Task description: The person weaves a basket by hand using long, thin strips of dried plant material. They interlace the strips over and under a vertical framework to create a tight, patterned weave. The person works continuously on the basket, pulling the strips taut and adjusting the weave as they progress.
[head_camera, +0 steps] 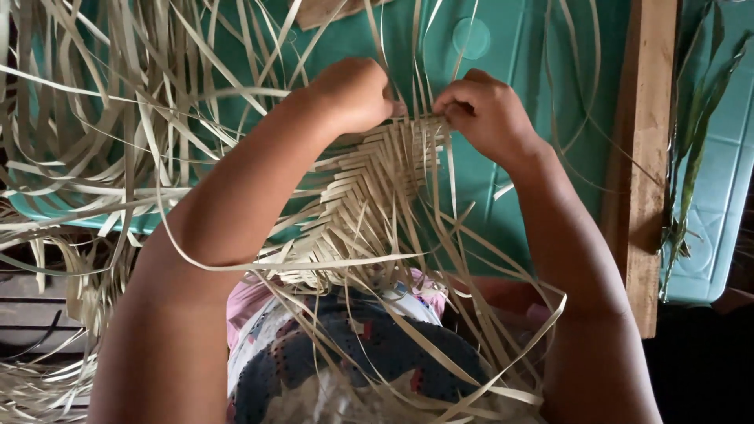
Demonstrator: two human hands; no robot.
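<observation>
At the bottom of the frame, patterned cloth (353, 353) covers the person's lap, crossed by loose pale strips (94, 157) that fan out to the left and upper left. Just above it, at centre, lies the woven mat (361, 196), its herringbone band running up to both hands. Left hand (353, 93) is curled shut, pinching strips at the mat's top edge; right hand (483, 110) pinches strips just beside it. Beyond them lies a teal surface (518, 47), with a wooden plank (640, 157) at right.
</observation>
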